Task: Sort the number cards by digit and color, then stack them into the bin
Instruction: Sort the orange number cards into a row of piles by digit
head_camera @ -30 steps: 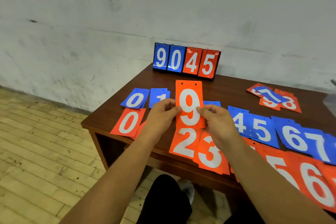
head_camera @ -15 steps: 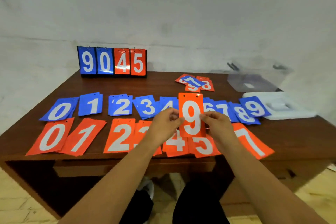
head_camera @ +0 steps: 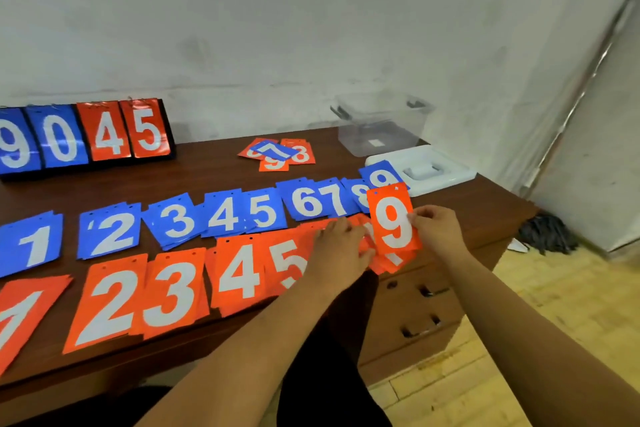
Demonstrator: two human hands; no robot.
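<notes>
My right hand (head_camera: 437, 231) pinches the right edge of an orange 9 card (head_camera: 393, 220), held near the right end of the orange row. My left hand (head_camera: 341, 248) rests on the orange cards beside it, its fingers covering the piles past the orange 5 (head_camera: 287, 263). A blue row (head_camera: 221, 217) runs from 1 to 9 across the wooden table (head_camera: 221, 173), with an orange row (head_camera: 166, 291) in front of it. The clear plastic bin (head_camera: 381, 125) stands at the back right, with nothing visible inside.
A white lid (head_camera: 446, 170) lies in front of the bin. A small unsorted pile of cards (head_camera: 277, 152) sits mid-table at the back. A flip scoreboard (head_camera: 86, 135) reading 9045 stands back left. Drawers are under the table's right side; a mop head lies on the floor.
Both hands and the orange 9 card moved right along the rows to the right end. My left hand let go of the card and now rests on the orange piles.
</notes>
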